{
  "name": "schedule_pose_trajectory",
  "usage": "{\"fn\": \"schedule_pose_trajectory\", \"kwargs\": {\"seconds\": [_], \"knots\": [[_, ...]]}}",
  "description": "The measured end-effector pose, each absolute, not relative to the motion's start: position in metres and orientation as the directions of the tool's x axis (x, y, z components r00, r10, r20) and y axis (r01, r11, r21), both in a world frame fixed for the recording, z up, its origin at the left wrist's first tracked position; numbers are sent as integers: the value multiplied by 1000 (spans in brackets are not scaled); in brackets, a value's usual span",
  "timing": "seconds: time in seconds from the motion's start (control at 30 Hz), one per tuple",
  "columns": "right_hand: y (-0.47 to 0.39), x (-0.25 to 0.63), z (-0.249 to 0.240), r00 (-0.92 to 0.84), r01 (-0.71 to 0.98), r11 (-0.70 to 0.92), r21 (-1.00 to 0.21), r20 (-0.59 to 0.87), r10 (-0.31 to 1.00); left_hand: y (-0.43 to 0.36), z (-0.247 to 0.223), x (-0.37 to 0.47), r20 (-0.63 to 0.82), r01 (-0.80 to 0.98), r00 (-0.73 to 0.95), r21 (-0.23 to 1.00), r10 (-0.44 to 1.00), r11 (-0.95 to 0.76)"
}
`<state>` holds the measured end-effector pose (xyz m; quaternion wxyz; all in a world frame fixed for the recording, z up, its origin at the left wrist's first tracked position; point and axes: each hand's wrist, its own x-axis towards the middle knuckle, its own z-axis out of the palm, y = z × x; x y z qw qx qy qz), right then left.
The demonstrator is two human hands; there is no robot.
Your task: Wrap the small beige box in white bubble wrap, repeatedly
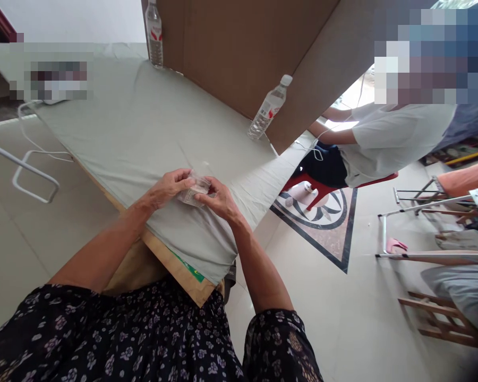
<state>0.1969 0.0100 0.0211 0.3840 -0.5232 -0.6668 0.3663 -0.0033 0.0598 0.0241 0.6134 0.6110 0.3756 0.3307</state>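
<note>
Above the near end of the cloth-covered table (115, 127), both my hands grip a small, crinkled clear plastic packet (191, 195). My left hand (171, 187) pinches its left side, thumb on top. On the right edge, my right hand (220, 199) closes with thumb and fingers. Something pale shows through the plastic, but I cannot make out what it is. A thin clear flap appears to rise from the packet toward the far side.
Two water bottles, one upright (155, 37) and one leaning in view (269, 109), stand against a large brown cardboard panel (239, 48). Beyond it, a person in a white shirt (398, 138) sits on a red chair (318, 197). A white cable (24, 124) hangs at the left.
</note>
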Motion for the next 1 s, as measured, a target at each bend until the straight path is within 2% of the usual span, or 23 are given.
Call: {"fn": "schedule_pose_trajectory", "kwargs": {"seconds": [0.1,0.2,0.53,0.73,0.9,1.0], "knots": [[12,197,23,-138,294,67,-954,27,990,62,24,-5,-94,28,499,995,862,92],[16,197,18,-82,241,12,-970,-8,997,63,19,-3,-106,51,471,994,876,93],[21,195,-3,15,299,21,-954,27,1000,58,-1,13,31,57,382,997,924,-57],[29,200,15,64,292,27,-956,48,997,56,-1,9,31,-25,396,999,918,-23],[50,194,32,-75,177,-57,-983,-71,995,55,-3,9,71,-58,378,997,923,-53],[57,189,32,-86,54,-59,-997,-63,994,53,-3,8,92,-21,359,996,929,-91]]}}
